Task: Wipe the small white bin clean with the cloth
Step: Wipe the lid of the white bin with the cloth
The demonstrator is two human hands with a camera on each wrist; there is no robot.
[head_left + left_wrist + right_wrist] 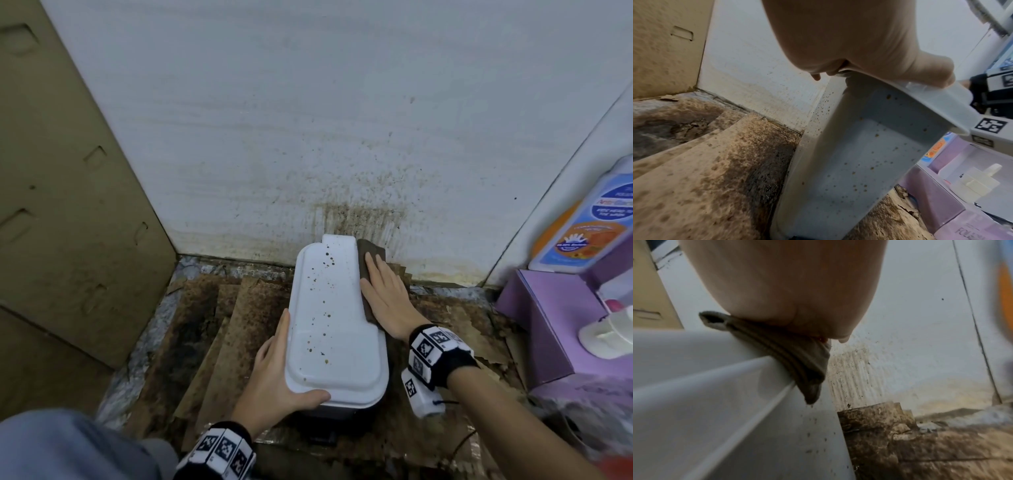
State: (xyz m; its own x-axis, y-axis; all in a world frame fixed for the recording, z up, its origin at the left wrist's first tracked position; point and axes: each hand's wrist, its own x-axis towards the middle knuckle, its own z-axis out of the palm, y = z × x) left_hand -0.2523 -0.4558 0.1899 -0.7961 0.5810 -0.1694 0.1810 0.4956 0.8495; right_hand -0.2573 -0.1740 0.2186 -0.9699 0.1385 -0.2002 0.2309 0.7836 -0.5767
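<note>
The small white bin [335, 325] stands on the floor against the wall, its closed lid dotted with brown specks. My left hand [274, 377] grips the lid's near left corner, thumb hooked over the front rim and fingers along the left side. The left wrist view shows the bin's speckled side wall [859, 162] below that hand [849, 40]. My right hand [383, 298] lies flat with straight fingers, pressing a folded brown cloth [371, 251] against the lid's right edge. From the right wrist, the cloth [797, 356] hangs over the lid's rim [705, 378] under my palm [787, 280].
A cardboard panel [61, 171] stands at the left. The white wall [342, 137] behind the bin is spattered brown. Stained cardboard sheets [222, 325] cover the floor. At the right are a purple box [548, 315], a labelled bottle [589, 222] and a white pump top [609, 332].
</note>
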